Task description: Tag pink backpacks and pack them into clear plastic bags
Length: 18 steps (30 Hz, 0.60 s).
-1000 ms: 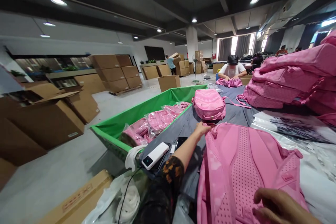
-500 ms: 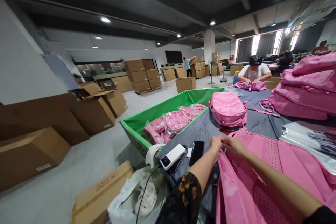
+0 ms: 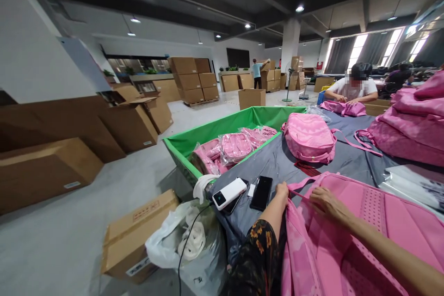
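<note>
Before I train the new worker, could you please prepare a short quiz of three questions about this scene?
1. True or false: the left hand grips part of the near pink backpack.
2. Which colour is the bin that contains the plastic-wrapped pink items?
A) white
B) green
C) brown
3. Fill the gap: in the picture, the black phone lies to the ___ of the white device.

Key: 1 true; 2 B; 3 right.

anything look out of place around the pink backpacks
Slightly: the white power bank lies askew across a dark flat device, close to the edge of the table. I see nothing spilled.
</note>
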Each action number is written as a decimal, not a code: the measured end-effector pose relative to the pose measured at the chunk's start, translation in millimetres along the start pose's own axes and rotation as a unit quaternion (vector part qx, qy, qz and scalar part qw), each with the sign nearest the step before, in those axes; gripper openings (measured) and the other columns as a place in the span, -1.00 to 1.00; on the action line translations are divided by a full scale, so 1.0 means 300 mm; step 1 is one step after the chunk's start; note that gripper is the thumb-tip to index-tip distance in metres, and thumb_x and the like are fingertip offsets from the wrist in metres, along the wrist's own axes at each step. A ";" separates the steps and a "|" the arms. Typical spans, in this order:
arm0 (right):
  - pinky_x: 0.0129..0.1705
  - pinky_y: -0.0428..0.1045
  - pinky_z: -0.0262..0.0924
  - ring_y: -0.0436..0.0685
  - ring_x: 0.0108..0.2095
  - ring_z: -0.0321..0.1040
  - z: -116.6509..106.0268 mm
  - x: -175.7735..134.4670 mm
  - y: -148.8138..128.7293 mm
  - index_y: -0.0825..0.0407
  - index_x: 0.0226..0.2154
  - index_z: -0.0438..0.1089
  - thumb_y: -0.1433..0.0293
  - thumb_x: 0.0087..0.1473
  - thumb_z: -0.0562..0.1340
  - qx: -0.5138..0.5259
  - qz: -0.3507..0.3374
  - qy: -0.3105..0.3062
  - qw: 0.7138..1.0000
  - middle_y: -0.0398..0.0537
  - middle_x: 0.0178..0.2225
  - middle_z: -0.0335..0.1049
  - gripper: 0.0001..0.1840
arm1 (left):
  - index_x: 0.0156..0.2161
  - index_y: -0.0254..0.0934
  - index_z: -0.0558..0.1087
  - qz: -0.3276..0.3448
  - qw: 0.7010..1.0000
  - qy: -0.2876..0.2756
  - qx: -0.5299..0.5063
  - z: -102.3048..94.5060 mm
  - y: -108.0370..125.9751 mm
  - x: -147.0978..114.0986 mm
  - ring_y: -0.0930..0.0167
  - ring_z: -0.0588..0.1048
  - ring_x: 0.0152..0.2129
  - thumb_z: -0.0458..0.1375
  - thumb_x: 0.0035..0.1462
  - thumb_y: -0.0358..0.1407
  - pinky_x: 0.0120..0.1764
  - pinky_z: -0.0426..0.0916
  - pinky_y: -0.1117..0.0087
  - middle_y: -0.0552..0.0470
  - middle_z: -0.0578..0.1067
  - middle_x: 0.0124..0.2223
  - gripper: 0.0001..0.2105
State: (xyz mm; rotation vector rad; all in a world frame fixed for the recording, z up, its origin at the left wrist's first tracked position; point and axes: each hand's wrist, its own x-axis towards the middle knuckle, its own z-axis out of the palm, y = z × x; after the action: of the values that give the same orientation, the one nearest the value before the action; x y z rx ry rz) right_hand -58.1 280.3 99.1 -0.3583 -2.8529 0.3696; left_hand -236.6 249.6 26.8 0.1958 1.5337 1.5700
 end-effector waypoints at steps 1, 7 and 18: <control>-0.22 0.11 0.20 0.17 -0.39 0.29 -0.004 -0.001 0.007 -0.03 -0.56 0.31 0.24 0.28 -0.01 0.016 0.014 -0.002 1.000 0.04 -0.49 0.40 -0.57 | -0.12 -0.34 0.47 -0.014 1.000 -0.010 -0.010 -0.014 0.012 -0.007 0.46 0.50 -0.41 0.16 0.34 -0.08 -0.32 0.47 0.37 0.05 0.51 -0.25 -0.70; -0.42 -0.02 0.14 0.09 -0.55 0.26 -0.024 0.133 0.070 0.01 0.18 0.36 0.38 0.16 0.12 0.037 0.116 0.061 0.991 -0.17 -0.56 0.31 -0.48 | -0.54 -0.29 0.31 0.014 0.988 -0.138 -0.060 -0.081 0.191 -0.100 0.55 0.27 -0.71 0.22 0.26 -0.08 -0.50 0.31 0.46 0.19 0.27 -0.62 -0.58; -0.22 0.02 0.34 0.11 -0.37 0.38 -0.197 0.082 0.013 -0.03 -0.28 0.38 0.31 0.14 0.17 0.097 0.055 0.195 0.974 -0.08 -0.38 0.44 -0.88 | -0.25 -0.32 0.53 0.279 0.916 -0.289 -0.012 0.004 0.406 -0.346 0.51 0.43 -0.43 0.52 -0.30 0.07 -0.30 0.31 0.50 0.11 0.52 -0.36 -0.41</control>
State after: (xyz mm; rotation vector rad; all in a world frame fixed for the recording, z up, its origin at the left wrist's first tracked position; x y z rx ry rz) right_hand -64.5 303.5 158.6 -0.4912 -2.3976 0.5293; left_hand -233.6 202.5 179.6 1.0650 1.0241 1.7382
